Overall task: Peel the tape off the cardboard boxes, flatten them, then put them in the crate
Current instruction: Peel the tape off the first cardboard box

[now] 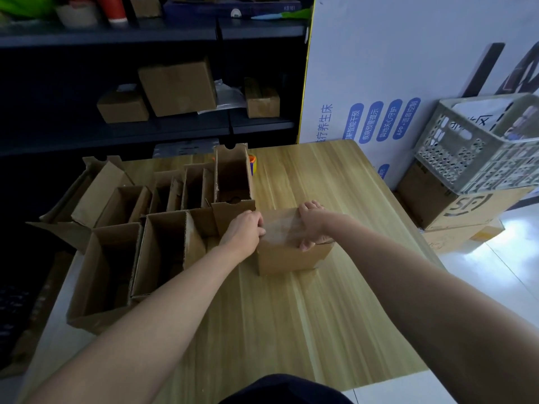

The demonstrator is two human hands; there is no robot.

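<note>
A small closed cardboard box (287, 258) stands on the wooden table (291, 316), its top covered with clear tape (281, 227). My left hand (243, 228) rests on the box's left top edge with the fingers curled at the tape's end. My right hand (310, 221) lies over the right side of the top, thumb down on the front right corner. Several open, empty cardboard boxes (163, 246) stand packed together on the left of the table. The grey perforated crate (478, 144) sits to the right on a stack of cartons.
A tape roll (252, 166) peeks out behind the tallest open box. Dark shelves (175, 83) with more cartons stand behind the table. A white printed board (393, 83) leans at the right. Cartons (455, 208) sit on the floor under the crate.
</note>
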